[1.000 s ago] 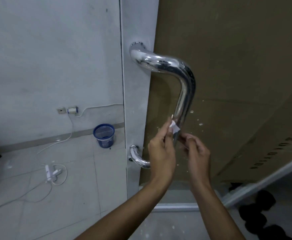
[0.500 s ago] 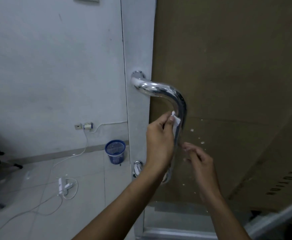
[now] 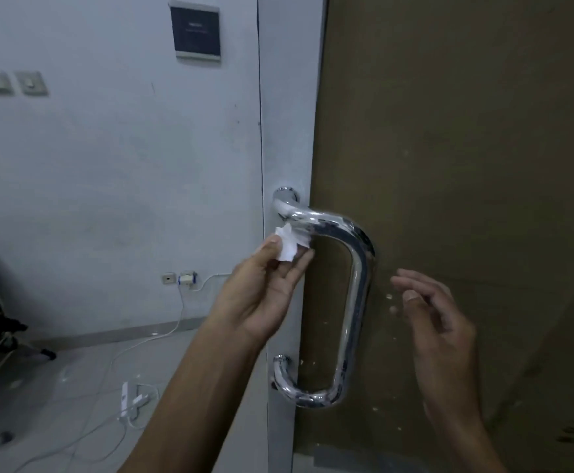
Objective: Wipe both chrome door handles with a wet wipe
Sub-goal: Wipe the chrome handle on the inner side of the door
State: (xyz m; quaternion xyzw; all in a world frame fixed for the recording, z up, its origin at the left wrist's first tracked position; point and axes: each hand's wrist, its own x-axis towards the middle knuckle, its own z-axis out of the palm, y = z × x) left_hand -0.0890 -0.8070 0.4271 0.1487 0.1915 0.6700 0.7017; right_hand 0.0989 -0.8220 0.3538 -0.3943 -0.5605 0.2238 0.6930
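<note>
A chrome D-shaped door handle (image 3: 357,298) is bolted to the pale grey door frame strip (image 3: 289,131), with brown cardboard (image 3: 449,165) behind it. My left hand (image 3: 265,288) pinches a small crumpled white wet wipe (image 3: 290,245) between thumb and fingers and holds it against the underside of the handle's upper bend. My right hand (image 3: 439,319) hovers to the right of the handle's vertical bar with loosely spread fingers, touching nothing. Only one handle is in view.
On the white wall at left hang a dark panel (image 3: 195,29) and two switches (image 3: 14,83). A socket with a plug (image 3: 186,278) feeds a white cable to a power strip (image 3: 125,397) on the tiled floor. A dark chair base (image 3: 2,336) stands far left.
My left hand has slid the wipe up the vertical bar to the handle's upper bend. My right hand has let go of the bar and moved off to the right. The view has tilted upward.
</note>
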